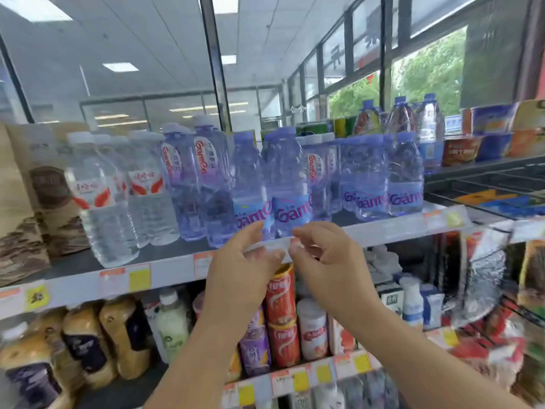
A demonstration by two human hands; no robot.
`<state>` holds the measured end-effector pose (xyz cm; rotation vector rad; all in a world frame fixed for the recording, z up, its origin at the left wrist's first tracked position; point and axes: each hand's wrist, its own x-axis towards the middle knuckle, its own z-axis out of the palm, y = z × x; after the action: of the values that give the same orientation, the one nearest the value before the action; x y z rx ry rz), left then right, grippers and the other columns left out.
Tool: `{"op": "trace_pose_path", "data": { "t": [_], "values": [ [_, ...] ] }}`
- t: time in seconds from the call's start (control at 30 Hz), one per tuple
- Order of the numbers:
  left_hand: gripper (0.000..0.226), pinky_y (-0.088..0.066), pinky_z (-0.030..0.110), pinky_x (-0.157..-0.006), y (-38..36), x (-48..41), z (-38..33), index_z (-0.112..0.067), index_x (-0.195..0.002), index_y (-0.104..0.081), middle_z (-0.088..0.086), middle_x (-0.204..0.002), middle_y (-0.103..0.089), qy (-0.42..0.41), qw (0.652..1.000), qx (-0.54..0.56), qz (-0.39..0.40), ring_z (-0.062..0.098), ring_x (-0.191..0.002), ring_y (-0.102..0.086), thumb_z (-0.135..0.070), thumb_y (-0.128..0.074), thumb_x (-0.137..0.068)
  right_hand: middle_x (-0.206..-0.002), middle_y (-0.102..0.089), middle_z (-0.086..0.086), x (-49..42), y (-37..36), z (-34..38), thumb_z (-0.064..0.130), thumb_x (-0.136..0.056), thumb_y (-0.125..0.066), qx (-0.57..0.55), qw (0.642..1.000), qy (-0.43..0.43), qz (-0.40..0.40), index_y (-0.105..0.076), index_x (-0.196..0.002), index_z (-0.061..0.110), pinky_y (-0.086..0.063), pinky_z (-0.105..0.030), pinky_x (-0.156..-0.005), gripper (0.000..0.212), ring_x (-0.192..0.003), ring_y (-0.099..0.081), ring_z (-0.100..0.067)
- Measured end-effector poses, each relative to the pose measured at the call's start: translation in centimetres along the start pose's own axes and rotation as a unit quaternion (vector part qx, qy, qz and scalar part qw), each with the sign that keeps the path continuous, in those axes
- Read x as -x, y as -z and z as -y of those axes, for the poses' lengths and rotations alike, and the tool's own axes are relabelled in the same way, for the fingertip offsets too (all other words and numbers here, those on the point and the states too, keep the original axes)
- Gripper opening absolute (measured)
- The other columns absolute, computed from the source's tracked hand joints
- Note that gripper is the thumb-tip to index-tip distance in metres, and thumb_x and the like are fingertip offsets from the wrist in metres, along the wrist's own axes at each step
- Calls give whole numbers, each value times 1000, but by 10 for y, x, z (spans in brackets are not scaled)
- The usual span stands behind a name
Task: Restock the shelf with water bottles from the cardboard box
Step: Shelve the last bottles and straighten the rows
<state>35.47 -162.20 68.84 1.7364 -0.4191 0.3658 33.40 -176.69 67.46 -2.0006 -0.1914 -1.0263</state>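
Both my hands are up at the front lip of the water shelf point(165, 265), and neither holds a bottle. My left hand point(241, 261) has its fingers loosely curled with the thumb near the base of a purple-labelled Ganten bottle point(250, 184); my right hand point(321, 255) is half curled just beside it, fingertips close to the price strip point(274, 246) below a second Ganten bottle point(290, 184). Whether either is pinching the strip, I cannot tell through the blur. The two bottles stand at the shelf's front edge, touching each other, so I judge this to be the placing or straightening step. The cardboard box is out of view; next I must look down for it and fetch more.
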Motion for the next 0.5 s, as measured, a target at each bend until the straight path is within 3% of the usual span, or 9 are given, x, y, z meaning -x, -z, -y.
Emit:
{"op": "trace_pose_path", "data": {
  "t": [0.07,0.13,0.27,0.4,0.5],
  "values": [
    [48,-52,46,-98,-30,17,9,-31,-117,-64,-1,-122,-68,23,999,25,28,17,-103,-69,-19,-83,-75,-105,-65,5,22,20,-16,12,-84,-71,17,1000,-16,1,-73,-104,15,-52,-33,-87,20,-94,-63,-11],
    [41,-53,36,-91,-60,32,20,-26,-115,-64,3,-118,-69,36,997,43,54,3,-90,-67,-10,-79,-80,-104,-64,6,47,43,-32,14,-84,-72,50,998,-36,6,-73,-106,16,-51,-28,-86,22,-95,-61,-9],
    [29,-52,25,-75,-112,65,52,-38,-100,-64,-21,-84,-71,66,989,73,108,-8,-77,-64,-15,-74,-85,-105,-63,10,107,89,-70,19,-88,-68,107,987,-115,22,-71,-114,21,-54,-31,-86,26,-96,-62,-9],
    [24,-51,44,-77,-162,117,96,-57,-73,-63,-21,-90,-66,129,970,66,194,17,-89,-64,-36,-69,-83,-103,-62,10,179,123,-107,19,-87,-69,161,966,-202,-2,-71,-111,21,-53,-27,-81,24,-91,-61,-7],
    [24,-52,47,-91,-198,160,131,-53,-85,-65,-19,-103,-67,187,949,84,239,10,-103,-64,-30,-70,-90,-106,-65,9,231,142,-134,18,-86,-68,201,944,-260,4,-73,-109,21,-52,-26,-83,23,-93,-63,-9]
  ]
}}
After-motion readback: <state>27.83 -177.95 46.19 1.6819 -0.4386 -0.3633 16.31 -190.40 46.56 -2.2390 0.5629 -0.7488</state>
